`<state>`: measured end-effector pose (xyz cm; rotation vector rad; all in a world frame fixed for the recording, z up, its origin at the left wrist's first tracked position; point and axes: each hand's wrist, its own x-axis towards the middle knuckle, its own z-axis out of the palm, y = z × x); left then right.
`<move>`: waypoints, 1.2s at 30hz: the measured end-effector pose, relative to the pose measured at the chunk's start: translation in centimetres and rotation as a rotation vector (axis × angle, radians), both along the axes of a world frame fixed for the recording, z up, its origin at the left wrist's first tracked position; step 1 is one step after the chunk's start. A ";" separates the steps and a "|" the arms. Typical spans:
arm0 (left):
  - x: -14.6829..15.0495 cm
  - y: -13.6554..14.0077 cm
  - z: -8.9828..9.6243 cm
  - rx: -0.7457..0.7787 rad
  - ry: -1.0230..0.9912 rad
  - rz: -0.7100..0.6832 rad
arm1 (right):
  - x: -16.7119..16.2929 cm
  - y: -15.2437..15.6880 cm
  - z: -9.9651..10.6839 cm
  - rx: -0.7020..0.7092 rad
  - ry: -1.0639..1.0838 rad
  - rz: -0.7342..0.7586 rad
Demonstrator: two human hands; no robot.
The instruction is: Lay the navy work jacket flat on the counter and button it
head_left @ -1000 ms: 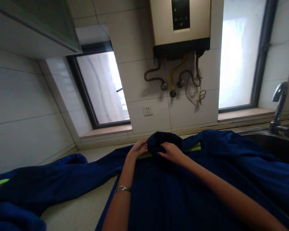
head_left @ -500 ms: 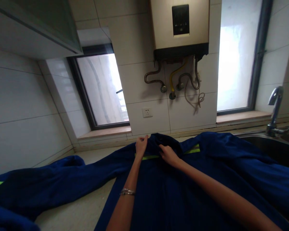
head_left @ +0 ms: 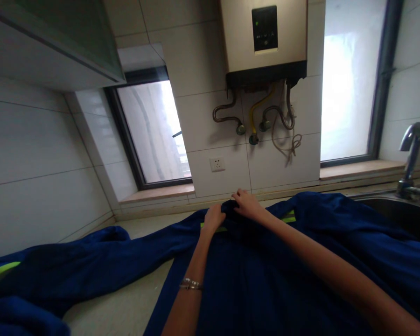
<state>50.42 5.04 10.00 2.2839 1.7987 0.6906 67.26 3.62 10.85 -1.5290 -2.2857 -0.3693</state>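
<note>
A dark blue work jacket (head_left: 252,280) with yellow-green reflective strips lies spread over the counter, its collar end toward the wall. One sleeve stretches left along the counter; the other side reaches right to the sink. My left hand (head_left: 214,218), below a silver bracelet on the forearm, is closed on the collar's left part. Just right of it, my right hand (head_left: 247,204) has its fingers curled over the collar's upper edge. Both hands hide part of the collar, and the fingertips are partly lost in the dark cloth.
The pale countertop (head_left: 126,298) shows under the left sleeve. A sink (head_left: 388,210) with a chrome faucet (head_left: 410,154) is at the right. On the tiled wall are a water heater (head_left: 266,37) with hoses, a socket (head_left: 217,164) and two windows. A cabinet (head_left: 56,42) overhangs at upper left.
My right hand has moved up to the collar's top edge. My left hand has shifted slightly down and right, and the collar now looks lower and flatter. The view has turned a little.
</note>
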 end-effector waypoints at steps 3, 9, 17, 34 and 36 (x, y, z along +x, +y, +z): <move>-0.2 -0.2 0.5 0.022 0.009 -0.035 | -0.1 2.4 1.0 0.007 -0.109 -0.023; -0.5 -0.3 0.4 -0.056 0.112 0.023 | 0.5 6.2 2.6 -0.041 -0.151 -0.033; -0.7 0.4 -1.0 -0.166 0.216 0.058 | 2.2 5.9 3.2 -0.183 -0.195 -0.129; 2.1 9.6 2.5 -0.028 -0.054 0.046 | 8.3 7.0 3.6 -0.162 -0.106 -0.174; 2.5 12.0 3.1 -0.125 -0.165 0.063 | 9.0 8.4 3.0 -0.179 -0.059 -0.195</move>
